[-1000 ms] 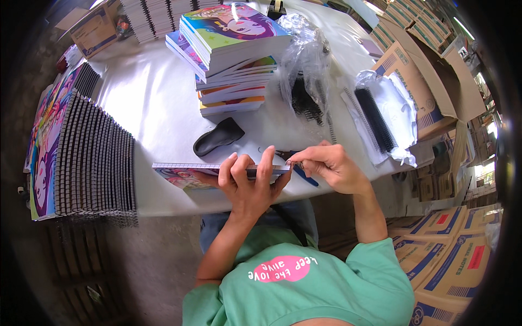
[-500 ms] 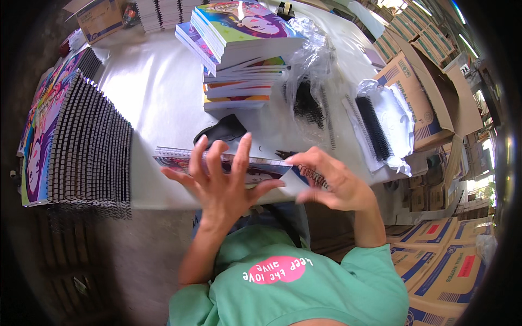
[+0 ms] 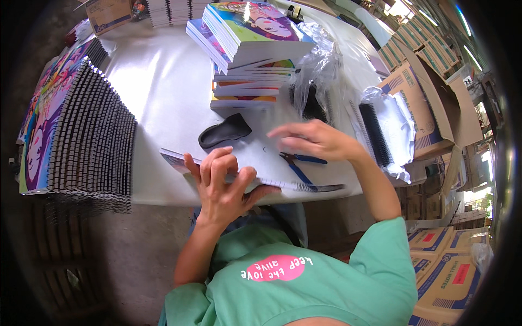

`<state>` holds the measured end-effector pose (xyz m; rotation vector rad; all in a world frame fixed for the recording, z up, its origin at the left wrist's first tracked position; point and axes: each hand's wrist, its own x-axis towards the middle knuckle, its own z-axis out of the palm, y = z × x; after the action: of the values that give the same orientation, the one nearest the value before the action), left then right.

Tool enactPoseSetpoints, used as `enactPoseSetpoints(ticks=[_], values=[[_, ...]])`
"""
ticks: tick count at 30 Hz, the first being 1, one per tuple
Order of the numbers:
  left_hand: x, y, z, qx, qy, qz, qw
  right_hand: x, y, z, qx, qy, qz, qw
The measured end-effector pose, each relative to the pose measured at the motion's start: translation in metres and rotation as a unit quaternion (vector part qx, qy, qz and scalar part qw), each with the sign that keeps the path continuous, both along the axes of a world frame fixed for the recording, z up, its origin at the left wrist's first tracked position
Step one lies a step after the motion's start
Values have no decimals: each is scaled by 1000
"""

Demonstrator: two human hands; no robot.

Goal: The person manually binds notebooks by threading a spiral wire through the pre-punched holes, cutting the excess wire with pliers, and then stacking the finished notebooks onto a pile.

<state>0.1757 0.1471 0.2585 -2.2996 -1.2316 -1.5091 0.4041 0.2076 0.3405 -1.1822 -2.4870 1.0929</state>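
Observation:
My left hand (image 3: pixel 220 185) grips a notebook (image 3: pixel 176 157) at the table's front edge, fingers over its punched edge and thumb on the near side. The notebook stands tilted, seen nearly edge-on. A dark spiral coil (image 3: pixel 305 187) sits at its right end, its tip smeared by motion. My right hand (image 3: pixel 318 141) hovers over the table beyond the coil, fingers stretched out and blurred, nothing visible in them. Beneath it lie blue-handled pliers (image 3: pixel 310 158). A curved black rubbery piece (image 3: pixel 225 130) lies beyond my left hand.
Coil-bound notebooks (image 3: pixel 89 136) form a tall stack at left. Unbound books (image 3: pixel 253 81) are piled at the back middle. Black coils (image 3: pixel 375 133) lie on white wrapping at right, near clear plastic (image 3: pixel 323 60) and an open carton (image 3: pixel 410 103). More cartons (image 3: pixel 446 271) stand lower right.
My right hand has left the notebook's right end and moved up and away over the table. My left fingers have closed on the notebook, which now tilts down to the right.

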Motion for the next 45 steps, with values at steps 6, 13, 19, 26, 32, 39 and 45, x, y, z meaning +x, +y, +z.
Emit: enactPoseSetpoints(ticks=[6,13,19,26,32,39,45], values=[[-4,0,3,-7,0,-26,1000,-62,37,-121,357,-74,23,931],[4,-5,2,-21,-19,21,999,-73,56,-131,387,-29,-45,920],[11,-2,13,-49,-23,27,998,-35,54,-89,14,327,-160,931],[13,5,12,-27,-44,14,999,13,-21,-59,-70,423,-30,903],[13,7,11,-32,-32,23,999,4,-13,-29,-71,446,15,892],[13,6,15,-58,-33,16,998,1,-12,-46,-43,326,-86,940],[12,10,20,-66,-19,-3,998,4,-2,-46,81,216,-125,965]])
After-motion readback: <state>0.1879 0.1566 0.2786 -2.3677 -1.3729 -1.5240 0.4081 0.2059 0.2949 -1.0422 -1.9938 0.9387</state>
